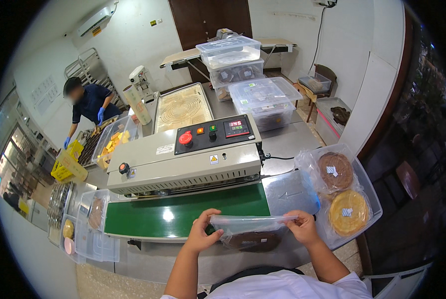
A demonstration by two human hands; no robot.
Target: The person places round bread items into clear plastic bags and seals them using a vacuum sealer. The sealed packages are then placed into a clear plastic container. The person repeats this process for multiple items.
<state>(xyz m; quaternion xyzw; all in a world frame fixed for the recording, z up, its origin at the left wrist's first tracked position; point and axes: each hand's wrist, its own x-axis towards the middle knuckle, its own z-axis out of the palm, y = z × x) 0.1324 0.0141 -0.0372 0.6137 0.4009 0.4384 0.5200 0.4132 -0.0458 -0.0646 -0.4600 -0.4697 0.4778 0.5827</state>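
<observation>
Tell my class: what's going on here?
The left hand and right hand pinch the top edge of a clear plastic bag holding a dark-brown flat item, before a beige metal machine with a green belt. To the right, a clear plastic box holds a bagged brown disc and yellow disc. Far left, a blue-gloved co-worker stands.

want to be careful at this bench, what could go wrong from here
The clear bag is pinched along its top edge, so if the left hand or right hand slips, the brown round item inside might drop or tip. The left hand is also close to the green belt; if that is running, which I can't tell, the bag could perhaps catch.
</observation>
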